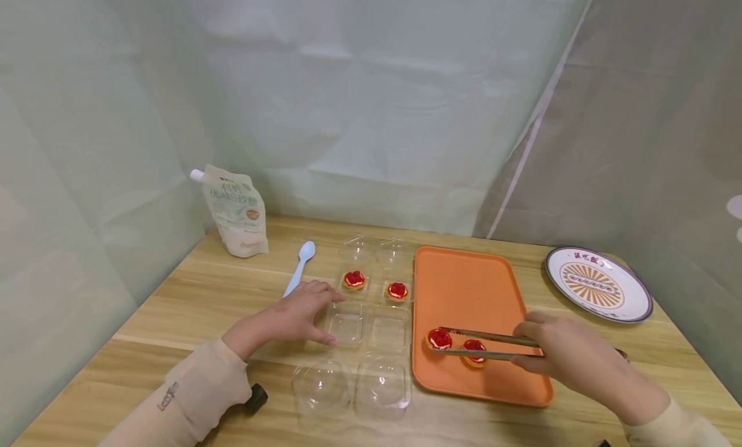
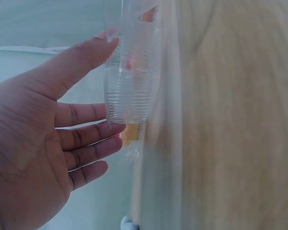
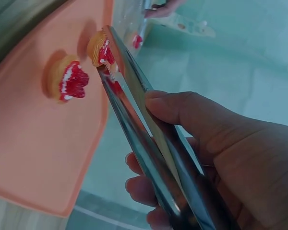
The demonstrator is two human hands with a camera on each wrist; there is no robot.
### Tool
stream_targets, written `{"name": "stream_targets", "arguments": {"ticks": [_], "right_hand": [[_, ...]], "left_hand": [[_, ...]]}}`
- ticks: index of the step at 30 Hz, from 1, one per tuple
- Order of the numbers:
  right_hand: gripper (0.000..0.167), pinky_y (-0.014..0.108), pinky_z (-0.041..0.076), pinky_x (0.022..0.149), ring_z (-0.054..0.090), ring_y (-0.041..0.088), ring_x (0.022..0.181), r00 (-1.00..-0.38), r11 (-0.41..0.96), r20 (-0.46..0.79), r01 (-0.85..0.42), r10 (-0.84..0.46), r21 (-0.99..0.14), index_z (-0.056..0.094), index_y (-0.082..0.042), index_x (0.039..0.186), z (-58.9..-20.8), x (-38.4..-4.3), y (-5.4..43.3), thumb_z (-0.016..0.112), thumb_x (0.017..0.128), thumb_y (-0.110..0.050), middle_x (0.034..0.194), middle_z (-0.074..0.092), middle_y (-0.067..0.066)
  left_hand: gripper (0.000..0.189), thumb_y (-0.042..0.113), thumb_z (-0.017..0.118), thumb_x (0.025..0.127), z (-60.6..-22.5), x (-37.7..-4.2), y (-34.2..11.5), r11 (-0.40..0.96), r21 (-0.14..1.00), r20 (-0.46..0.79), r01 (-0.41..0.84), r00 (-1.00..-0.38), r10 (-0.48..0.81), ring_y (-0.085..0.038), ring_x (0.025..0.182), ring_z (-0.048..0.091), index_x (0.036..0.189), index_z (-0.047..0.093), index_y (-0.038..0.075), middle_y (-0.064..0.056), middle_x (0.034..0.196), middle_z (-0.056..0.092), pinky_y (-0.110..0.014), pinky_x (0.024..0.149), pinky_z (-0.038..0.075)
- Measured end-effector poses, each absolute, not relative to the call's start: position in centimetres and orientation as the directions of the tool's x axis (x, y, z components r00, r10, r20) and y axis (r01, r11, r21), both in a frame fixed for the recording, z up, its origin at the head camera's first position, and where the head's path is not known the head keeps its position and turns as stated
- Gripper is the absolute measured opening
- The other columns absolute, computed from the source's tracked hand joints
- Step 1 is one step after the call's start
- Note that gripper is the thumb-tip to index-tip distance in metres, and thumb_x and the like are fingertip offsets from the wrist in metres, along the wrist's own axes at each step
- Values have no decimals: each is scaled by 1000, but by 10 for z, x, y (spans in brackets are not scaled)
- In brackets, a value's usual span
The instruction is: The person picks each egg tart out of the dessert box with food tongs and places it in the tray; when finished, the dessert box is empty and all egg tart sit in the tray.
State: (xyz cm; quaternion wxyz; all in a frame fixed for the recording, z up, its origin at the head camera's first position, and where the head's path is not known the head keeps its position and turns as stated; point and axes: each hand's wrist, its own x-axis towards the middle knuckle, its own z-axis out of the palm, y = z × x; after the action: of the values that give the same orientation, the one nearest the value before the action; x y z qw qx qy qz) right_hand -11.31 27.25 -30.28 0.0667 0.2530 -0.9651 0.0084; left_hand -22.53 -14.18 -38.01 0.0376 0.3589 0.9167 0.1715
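My right hand (image 1: 580, 358) grips metal tongs (image 3: 156, 148) over the orange tray (image 1: 469, 286). The tongs' tips stand on either side of a small red-topped tart (image 1: 438, 339); in the right wrist view they meet its edge. A second tart (image 1: 475, 352) sits to its right, partly behind the tongs. My left hand (image 1: 295, 310) lies beside a clear plastic container (image 1: 346, 326), thumb and fingers spread loosely at its left side. In the left wrist view the fingers are nearly straight near the ribbed plastic wall (image 2: 129, 96); whether they touch it I cannot tell.
Behind stand clear containers holding a tart (image 1: 353, 279) and another tart (image 1: 397, 291). Two clear lids (image 1: 382, 386) lie toward the front. A blue spoon (image 1: 301, 266) and a white pouch (image 1: 234, 212) are at the left, a patterned plate (image 1: 597, 285) at the right.
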Motion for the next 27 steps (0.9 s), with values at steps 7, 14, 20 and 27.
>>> {"name": "stream_targets", "arguments": {"ticks": [7,14,20,27], "right_hand": [[21,16,36,50,39,-9,59,-878,883,112,-469,-466,-4,68,-23,85,-311,-109,278,81,73,-34,76,51,-20],[23,16,38,50,42,-9,61,-877,884,129,-468,-463,-9,69,-22,87,-316,-108,282,81,73,-35,79,54,-20],[24,18,39,50,45,-9,62,-890,896,125,-444,-439,-11,70,-22,88,-318,-107,284,81,72,-36,80,56,-17],[27,17,37,50,40,-8,61,-908,910,102,-412,-406,-42,70,-21,90,-318,-104,290,81,72,-37,80,57,-17]], "left_hand": [[76,45,82,69,-380,-225,-142,679,344,56,649,-736,675,-31,123,49,129,57,5,-10,125,59,-51,106,38],[77,45,82,69,-378,-224,-143,682,339,57,648,-738,672,-32,124,48,130,56,6,-12,127,58,-51,107,37],[78,45,82,69,-377,-223,-144,680,345,68,647,-740,669,-31,124,48,132,56,7,-11,128,57,-51,106,38],[78,44,82,69,-372,-220,-145,681,358,77,639,-747,661,-31,123,48,133,55,8,-11,130,56,-50,104,40]]}}
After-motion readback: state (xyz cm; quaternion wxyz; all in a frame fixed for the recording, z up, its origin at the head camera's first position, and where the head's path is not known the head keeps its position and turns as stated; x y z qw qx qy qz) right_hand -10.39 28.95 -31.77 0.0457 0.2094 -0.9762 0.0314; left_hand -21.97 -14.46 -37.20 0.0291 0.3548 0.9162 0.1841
